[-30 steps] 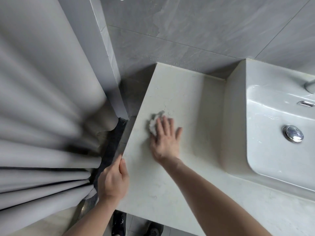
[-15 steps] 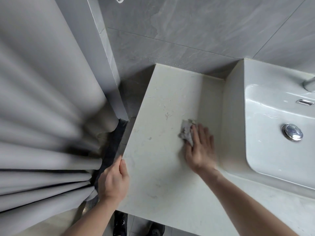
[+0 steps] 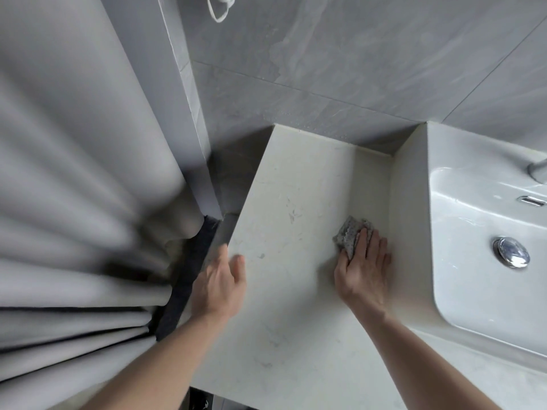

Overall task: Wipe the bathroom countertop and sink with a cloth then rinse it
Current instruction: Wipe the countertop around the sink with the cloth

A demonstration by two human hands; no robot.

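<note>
A cream stone countertop [image 3: 290, 202] runs from the grey tiled wall toward me. On it lies a small grey speckled cloth [image 3: 349, 233], close to the side wall of the white sink [image 3: 473, 220]. My right hand [image 3: 365, 270] presses flat on the cloth with straight fingers, covering its near part. My left hand [image 3: 220, 281] rests at the counter's left edge, thumb on top and fingers relaxed over the side. The sink's chrome drain plug [image 3: 510, 251] shows at the right.
A grey pleated curtain [image 3: 74, 202] hangs close on the left, beside a grey wall corner [image 3: 189, 113]. A dark strip [image 3: 189, 276] lies between the curtain and the counter. A white looped cord [image 3: 220, 7] hangs at the top. The faucet base [image 3: 537, 170] is at the right edge.
My right hand slid the cloth rightward across the counter, from near the left edge to beside the sink wall. My left hand loosened and shifted slightly onto the counter edge.
</note>
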